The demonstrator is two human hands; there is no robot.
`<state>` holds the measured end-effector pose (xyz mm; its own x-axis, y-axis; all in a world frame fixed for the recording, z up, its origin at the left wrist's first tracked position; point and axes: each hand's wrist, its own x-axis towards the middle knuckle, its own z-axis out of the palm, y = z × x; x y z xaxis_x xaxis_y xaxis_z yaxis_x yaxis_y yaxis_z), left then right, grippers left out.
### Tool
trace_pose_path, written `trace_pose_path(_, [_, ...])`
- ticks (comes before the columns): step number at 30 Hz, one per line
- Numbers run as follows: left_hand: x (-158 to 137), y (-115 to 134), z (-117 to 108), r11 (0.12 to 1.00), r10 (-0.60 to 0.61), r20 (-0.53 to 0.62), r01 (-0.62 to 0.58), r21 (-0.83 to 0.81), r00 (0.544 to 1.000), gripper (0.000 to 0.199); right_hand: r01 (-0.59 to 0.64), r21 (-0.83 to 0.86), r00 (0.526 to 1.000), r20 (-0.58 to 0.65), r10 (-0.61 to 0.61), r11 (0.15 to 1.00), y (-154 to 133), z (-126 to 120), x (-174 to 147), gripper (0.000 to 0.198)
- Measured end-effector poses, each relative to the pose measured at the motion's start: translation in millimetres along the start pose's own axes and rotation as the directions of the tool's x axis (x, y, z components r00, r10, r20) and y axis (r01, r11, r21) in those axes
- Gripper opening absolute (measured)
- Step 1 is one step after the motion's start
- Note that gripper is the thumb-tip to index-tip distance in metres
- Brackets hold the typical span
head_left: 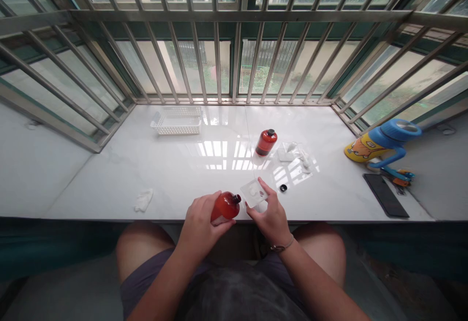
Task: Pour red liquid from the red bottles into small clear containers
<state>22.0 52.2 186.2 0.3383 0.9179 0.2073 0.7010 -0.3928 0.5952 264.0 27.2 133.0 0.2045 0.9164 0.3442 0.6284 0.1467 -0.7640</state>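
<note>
My left hand point(203, 218) is wrapped round a red bottle point(226, 206), which tilts to the right with its dark neck uncapped. Between the thumb and fingers of my right hand point(271, 214) is a small clear plastic tray point(253, 193), held by its edge just right of the bottle's neck; a round shape shows in it. The tray and the bottle look close, but I cannot tell whether they touch. A black cap point(283, 188) lies on the counter to the right of my right hand. Further back stands a second red bottle point(266, 142) with a dark cap on.
Clear plastic packaging point(295, 155) lies right of the standing bottle. A white basket point(179, 121) is at the back left, a crumpled white tissue point(144, 200) at the front left. On the right are a blue and yellow flask point(378, 141), a phone point(385, 195) and keys point(402, 179). Window bars point(237, 58) border the counter.
</note>
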Motion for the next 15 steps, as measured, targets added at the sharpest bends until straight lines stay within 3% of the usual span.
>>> trace_pose_path(7, [6.4, 16.5, -8.0, 0.989, 0.032, -0.012, -0.03, 0.142, 0.999, 0.083, 0.106, -0.018, 0.994, -0.002, -0.106, 0.994, -10.2, -2.9, 3.7, 0.089])
trace_pose_path(15, [9.8, 19.2, -7.2, 0.988, 0.018, 0.007, -0.019, 0.152, 1.0, 0.082, 0.164, -0.046, 0.986, -0.006, -0.165, 0.985, -14.1, -6.7, 5.8, 0.09])
